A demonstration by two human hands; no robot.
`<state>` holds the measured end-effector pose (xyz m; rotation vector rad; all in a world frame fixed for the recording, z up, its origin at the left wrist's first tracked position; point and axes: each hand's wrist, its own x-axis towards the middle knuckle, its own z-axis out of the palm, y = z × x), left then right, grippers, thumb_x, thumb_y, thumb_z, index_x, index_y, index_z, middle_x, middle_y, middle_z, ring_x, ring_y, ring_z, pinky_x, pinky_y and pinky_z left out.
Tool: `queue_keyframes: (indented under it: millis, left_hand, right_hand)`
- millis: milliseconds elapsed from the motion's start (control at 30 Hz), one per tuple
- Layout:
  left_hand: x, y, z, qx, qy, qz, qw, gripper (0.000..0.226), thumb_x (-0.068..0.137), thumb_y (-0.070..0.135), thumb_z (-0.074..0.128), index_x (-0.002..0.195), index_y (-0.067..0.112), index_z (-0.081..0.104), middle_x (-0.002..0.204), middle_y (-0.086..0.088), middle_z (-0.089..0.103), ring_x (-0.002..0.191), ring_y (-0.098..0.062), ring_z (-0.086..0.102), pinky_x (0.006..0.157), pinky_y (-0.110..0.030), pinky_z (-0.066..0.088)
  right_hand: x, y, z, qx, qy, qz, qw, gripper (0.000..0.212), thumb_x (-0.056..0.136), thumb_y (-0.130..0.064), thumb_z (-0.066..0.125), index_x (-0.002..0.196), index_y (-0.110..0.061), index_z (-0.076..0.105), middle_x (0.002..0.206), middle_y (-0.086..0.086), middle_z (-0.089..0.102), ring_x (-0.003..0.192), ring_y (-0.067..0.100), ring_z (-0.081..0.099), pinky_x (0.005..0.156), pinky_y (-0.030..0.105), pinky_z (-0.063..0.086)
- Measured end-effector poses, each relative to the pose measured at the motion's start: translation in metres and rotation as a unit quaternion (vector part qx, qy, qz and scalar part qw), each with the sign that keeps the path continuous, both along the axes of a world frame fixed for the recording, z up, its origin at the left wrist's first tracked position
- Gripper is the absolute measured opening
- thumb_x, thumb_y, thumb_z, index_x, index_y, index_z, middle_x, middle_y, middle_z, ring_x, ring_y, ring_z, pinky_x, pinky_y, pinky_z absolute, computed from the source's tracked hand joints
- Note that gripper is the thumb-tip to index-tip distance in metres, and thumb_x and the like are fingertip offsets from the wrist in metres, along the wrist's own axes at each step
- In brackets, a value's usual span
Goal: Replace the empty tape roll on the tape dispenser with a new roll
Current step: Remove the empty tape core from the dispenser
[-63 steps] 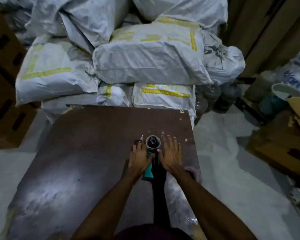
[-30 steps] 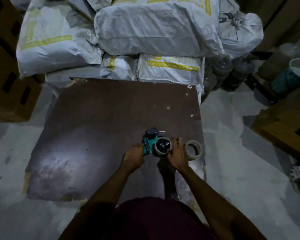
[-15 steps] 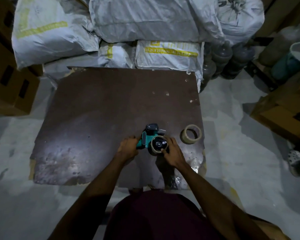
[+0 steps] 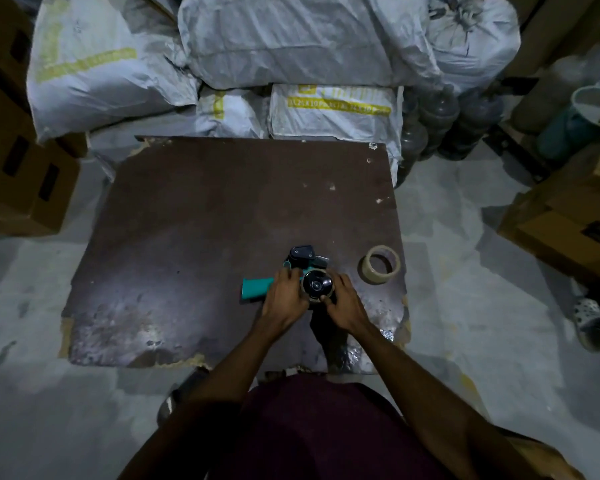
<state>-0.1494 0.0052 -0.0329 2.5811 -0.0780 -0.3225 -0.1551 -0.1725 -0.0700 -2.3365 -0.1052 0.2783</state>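
A teal and black tape dispenser point(image 4: 257, 288) lies on its side on the dark brown board point(image 4: 194, 230), handle pointing left. My left hand point(image 4: 284, 294) presses down on its body next to the handle. An empty tape roll point(image 4: 315, 285) sits on the dispenser's black hub, and my right hand point(image 4: 343, 301) pinches its rim from the right. A new roll of clear tape point(image 4: 378, 264) lies flat on the board, to the right of the dispenser and apart from both hands.
Stuffed white sacks point(image 4: 291, 46) are piled behind the board. Cardboard boxes point(image 4: 18, 174) stand at the left and cardboard boxes point(image 4: 568, 216) at the right. Dark bottles point(image 4: 440, 126) cluster at the back right. Grey floor surrounds the board.
The dispenser has been laid on its side with the handle to the left. My left hand moved from the handle onto the body; my right hand stays at the empty roll. The view has pulled back.
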Motion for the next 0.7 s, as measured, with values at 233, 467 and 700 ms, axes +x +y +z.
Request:
queue_keyframes:
  millis: [233, 467, 700]
  left_hand:
    - [-0.002, -0.018, -0.019, 0.109, 0.018, -0.060, 0.992, 0.096, 0.084, 0.057, 0.068, 0.157, 0.005, 0.034, 0.149, -0.019, 0.048, 0.135, -0.037, 0.042, 0.108, -0.050, 0.045]
    - [0.005, -0.018, -0.021, 0.155, 0.016, -0.076, 0.985, 0.084, 0.089, 0.056, 0.068, 0.154, 0.010, 0.040, 0.150, -0.011, 0.053, 0.137, -0.035, 0.042, 0.104, -0.047, 0.043]
    - [0.009, -0.018, -0.025, 0.165, 0.023, -0.068, 0.984, 0.087, 0.085, 0.062, 0.070, 0.150, 0.010, 0.044, 0.149, -0.013, 0.054, 0.137, -0.037, 0.043, 0.104, -0.051, 0.047]
  right_hand:
    - [0.001, -0.014, 0.004, 0.025, -0.001, -0.019, 0.999, 0.059, 0.089, -0.015, 0.068, 0.146, -0.018, 0.050, 0.139, 0.008, 0.056, 0.127, 0.022, 0.054, 0.100, 0.021, 0.036]
    - [-0.003, -0.023, 0.002, -0.009, -0.013, -0.036, 0.999, 0.046, 0.089, -0.014, 0.064, 0.135, -0.018, 0.060, 0.130, 0.007, 0.064, 0.118, 0.024, 0.060, 0.095, 0.028, 0.046]
    - [0.010, -0.050, 0.006, -0.190, -0.043, -0.154, 0.969, 0.044, 0.089, -0.015, 0.060, 0.133, -0.009, 0.057, 0.138, 0.017, 0.056, 0.122, 0.039, 0.054, 0.100, 0.052, 0.046]
